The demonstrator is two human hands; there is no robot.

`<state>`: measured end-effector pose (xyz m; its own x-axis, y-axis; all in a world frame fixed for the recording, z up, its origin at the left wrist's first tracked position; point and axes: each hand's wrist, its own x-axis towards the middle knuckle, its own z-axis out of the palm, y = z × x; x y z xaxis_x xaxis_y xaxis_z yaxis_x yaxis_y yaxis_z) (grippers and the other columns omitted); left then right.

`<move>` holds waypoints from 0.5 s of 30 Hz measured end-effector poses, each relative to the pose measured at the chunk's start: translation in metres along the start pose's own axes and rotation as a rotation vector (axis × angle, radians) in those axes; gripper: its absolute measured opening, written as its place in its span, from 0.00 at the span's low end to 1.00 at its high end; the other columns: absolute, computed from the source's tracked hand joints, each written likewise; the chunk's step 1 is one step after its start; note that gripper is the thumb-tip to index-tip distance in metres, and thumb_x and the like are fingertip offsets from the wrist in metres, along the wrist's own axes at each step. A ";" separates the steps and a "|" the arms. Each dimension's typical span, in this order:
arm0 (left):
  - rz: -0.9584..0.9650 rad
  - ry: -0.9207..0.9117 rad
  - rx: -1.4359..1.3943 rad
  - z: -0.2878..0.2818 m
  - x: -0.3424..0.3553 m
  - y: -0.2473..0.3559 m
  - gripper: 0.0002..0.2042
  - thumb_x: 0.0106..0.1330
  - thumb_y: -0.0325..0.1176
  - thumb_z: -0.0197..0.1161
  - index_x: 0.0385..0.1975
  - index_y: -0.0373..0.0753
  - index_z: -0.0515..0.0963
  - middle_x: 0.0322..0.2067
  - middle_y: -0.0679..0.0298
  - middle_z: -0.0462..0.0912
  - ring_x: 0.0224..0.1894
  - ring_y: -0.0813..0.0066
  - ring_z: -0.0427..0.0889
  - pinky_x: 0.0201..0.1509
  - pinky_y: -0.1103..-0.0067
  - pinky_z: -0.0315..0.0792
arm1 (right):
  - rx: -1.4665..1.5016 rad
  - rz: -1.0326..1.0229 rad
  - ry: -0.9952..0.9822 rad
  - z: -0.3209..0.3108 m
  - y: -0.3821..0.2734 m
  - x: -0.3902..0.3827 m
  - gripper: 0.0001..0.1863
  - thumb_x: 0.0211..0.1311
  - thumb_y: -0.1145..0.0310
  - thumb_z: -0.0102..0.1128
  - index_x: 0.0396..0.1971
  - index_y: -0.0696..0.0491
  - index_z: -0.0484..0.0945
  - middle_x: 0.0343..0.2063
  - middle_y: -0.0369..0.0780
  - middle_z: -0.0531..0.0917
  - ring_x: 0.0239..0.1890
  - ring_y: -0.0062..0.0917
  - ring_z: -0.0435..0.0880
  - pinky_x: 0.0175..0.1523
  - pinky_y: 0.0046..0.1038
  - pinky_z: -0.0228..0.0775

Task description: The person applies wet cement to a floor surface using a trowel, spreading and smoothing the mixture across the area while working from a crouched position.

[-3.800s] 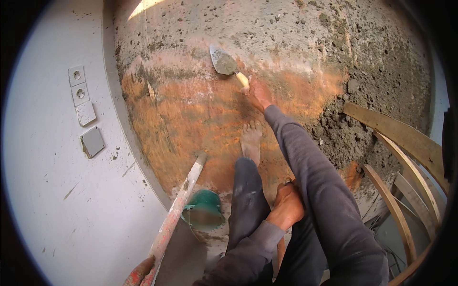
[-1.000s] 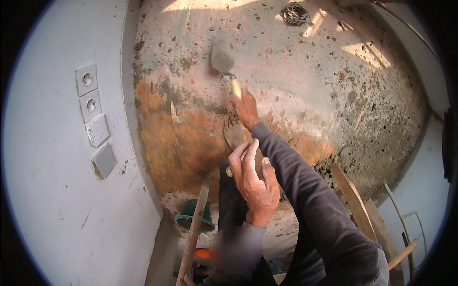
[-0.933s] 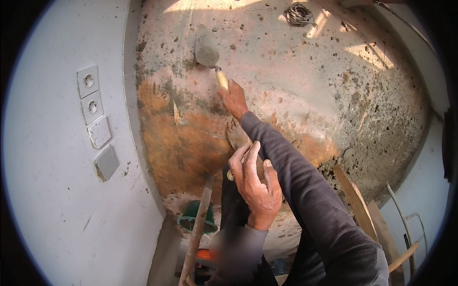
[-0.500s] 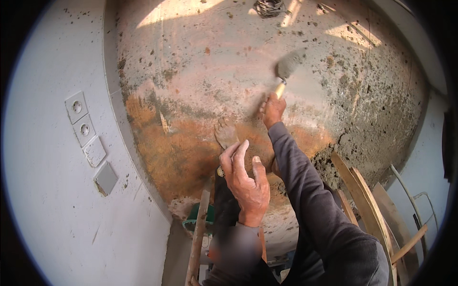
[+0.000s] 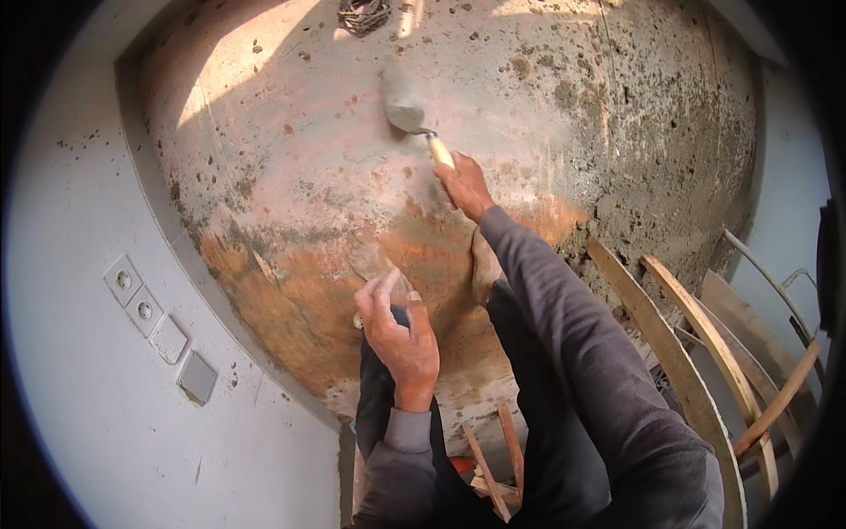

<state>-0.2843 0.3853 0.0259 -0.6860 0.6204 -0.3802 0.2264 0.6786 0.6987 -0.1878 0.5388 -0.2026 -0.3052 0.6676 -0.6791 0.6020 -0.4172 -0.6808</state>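
Note:
My right hand (image 5: 463, 185) is stretched out to a rough wall patch (image 5: 291, 176) of grey and orange-brown plaster. It grips the wooden handle of a trowel (image 5: 404, 108), whose blade carries grey mortar and lies against the wall. My left hand (image 5: 401, 331) is held close to my body, lower down. Its fingers are closed on a small flat blade (image 5: 374, 262) smeared with mortar, which points up toward the wall.
A smooth white wall (image 5: 97, 414) on the left carries two sockets (image 5: 132, 295) and a grey cover plate (image 5: 196, 377). Curved wooden slats (image 5: 670, 344) lean at the right. Wooden sticks (image 5: 493, 458) lie below my legs. A wire coil (image 5: 363, 13) hangs at the top.
My right hand has swept the trowel leftward across the upper plaster. My left hand has stayed near my body, holding the flat blade.

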 end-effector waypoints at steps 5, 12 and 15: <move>-0.051 -0.042 0.056 -0.001 0.003 0.003 0.15 0.61 0.25 0.56 0.48 0.32 0.74 0.45 0.53 0.72 0.50 0.57 0.74 0.55 0.67 0.67 | 0.277 0.188 0.134 -0.012 -0.002 0.024 0.13 0.59 0.64 0.59 0.33 0.60 0.72 0.19 0.39 0.75 0.13 0.22 0.72 0.14 0.27 0.62; -0.070 -0.103 0.057 0.005 0.001 0.007 0.15 0.62 0.28 0.57 0.48 0.34 0.76 0.47 0.58 0.73 0.51 0.62 0.73 0.55 0.69 0.66 | 0.606 0.412 0.567 -0.170 0.088 -0.026 0.08 0.62 0.63 0.53 0.32 0.51 0.68 0.16 0.32 0.69 0.11 0.17 0.66 0.12 0.23 0.57; -0.057 -0.128 0.096 0.008 0.000 0.005 0.15 0.62 0.29 0.57 0.48 0.33 0.76 0.46 0.58 0.74 0.51 0.62 0.74 0.55 0.70 0.67 | 0.683 0.471 0.749 -0.206 0.108 -0.053 0.08 0.65 0.63 0.50 0.33 0.51 0.68 0.17 0.32 0.70 0.13 0.17 0.67 0.13 0.22 0.60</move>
<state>-0.2775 0.3923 0.0242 -0.6074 0.6204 -0.4961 0.2586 0.7450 0.6150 0.0451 0.5857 -0.1837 0.5063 0.4608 -0.7289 -0.0616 -0.8238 -0.5635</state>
